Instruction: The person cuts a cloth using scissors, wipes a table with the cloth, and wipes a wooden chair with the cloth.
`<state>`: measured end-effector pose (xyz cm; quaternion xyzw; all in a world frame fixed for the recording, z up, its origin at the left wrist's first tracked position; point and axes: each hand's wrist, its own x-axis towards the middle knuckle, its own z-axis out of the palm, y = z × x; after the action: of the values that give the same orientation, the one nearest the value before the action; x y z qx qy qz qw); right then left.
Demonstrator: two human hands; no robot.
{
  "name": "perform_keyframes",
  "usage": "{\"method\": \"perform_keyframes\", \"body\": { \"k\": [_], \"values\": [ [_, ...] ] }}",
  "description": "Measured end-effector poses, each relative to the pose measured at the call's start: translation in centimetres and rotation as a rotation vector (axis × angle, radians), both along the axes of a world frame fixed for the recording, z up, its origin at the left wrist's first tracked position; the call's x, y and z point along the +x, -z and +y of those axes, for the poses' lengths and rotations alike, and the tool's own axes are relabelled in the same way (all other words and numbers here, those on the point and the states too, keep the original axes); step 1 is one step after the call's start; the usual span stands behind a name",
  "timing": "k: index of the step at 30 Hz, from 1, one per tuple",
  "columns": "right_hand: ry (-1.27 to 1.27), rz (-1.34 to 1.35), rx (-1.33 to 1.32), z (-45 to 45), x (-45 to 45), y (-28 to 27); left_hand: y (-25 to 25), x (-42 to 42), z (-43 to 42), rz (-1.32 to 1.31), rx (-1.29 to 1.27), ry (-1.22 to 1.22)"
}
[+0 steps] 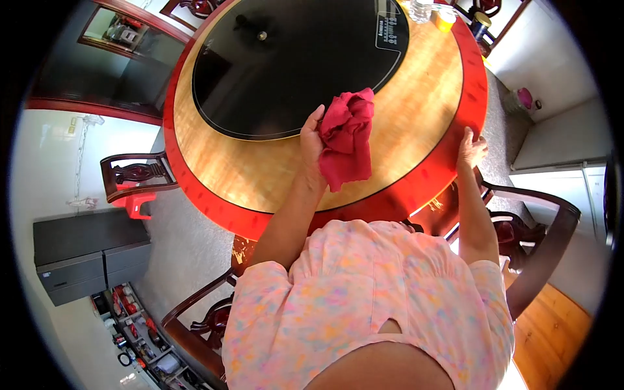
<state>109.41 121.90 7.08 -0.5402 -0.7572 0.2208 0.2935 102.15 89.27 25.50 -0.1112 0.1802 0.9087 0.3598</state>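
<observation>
My left hand [312, 144] is closed on a crumpled dark red cloth [346, 146], held above the near part of a round wooden table [426, 114]. Part of the cloth hangs down from my fingers in a loose flap. At the right side, my right hand [471, 151] grips the table's red edge [469, 107], its thumb on top and its fingers bent over the rim. A black round turntable [286, 71] covers the middle of the table, just beyond the cloth.
A clear plastic container [420, 10] and a yellow-and-white container [445, 19] stand at the table's far right. Dark wooden chairs [133, 175] surround it, one close at my right [546, 201]. A grey cabinet [91, 250] and a shelf of small items [140, 325] are at left.
</observation>
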Motion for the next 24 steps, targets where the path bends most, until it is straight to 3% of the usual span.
{"method": "perform_keyframes", "body": {
  "k": [1,2,5,6,8,10,13,15,18,19,20,22,24],
  "values": [
    [-0.065,0.077,0.332,0.6,0.4,2.4,0.1,0.2,0.3,-0.002,-0.011,0.024],
    [-0.162,0.165,0.502,-0.6,0.8,1.0,0.3,0.3,0.6,-0.003,-0.022,0.047],
    [-0.633,0.614,-0.293,-6.7,2.6,-3.9,1.7,0.6,1.4,0.043,-0.086,0.083],
    [-0.775,0.684,-0.601,-8.3,3.5,-5.0,1.9,0.6,1.9,0.042,-0.079,0.094],
    [-0.852,0.625,-0.972,-12.3,5.5,-9.5,2.2,1.0,3.1,0.044,-0.027,0.109],
    [-0.916,0.649,-1.320,-13.7,7.0,-10.6,1.9,1.3,4.5,0.046,0.018,0.144],
    [-0.907,0.785,-1.489,-14.7,8.3,-13.6,1.0,1.8,6.1,0.027,0.126,0.201],
    [-0.942,0.776,-1.380,-14.8,9.1,-13.5,0.0,2.6,7.0,0.065,0.245,0.241],
    [-0.932,0.683,-1.238,-14.7,9.5,-12.8,3.8,3.1,6.7,0.067,0.203,0.358],
    [-0.872,0.469,-1.197,-14.2,9.8,-11.0,6.0,2.9,6.7,-0.085,0.153,0.453],
    [-0.808,0.261,-1.146,-13.9,9.8,-10.1,8.4,3.0,6.4,-0.065,0.087,0.487],
    [-0.663,0.299,-1.098,-14.5,10.2,-10.4,8.7,4.5,5.0,-0.176,-0.379,0.407],
    [-0.548,0.316,-1.345,-14.3,11.0,-9.8,9.2,4.9,3.1,-0.054,-0.451,0.477]
  ]
}}
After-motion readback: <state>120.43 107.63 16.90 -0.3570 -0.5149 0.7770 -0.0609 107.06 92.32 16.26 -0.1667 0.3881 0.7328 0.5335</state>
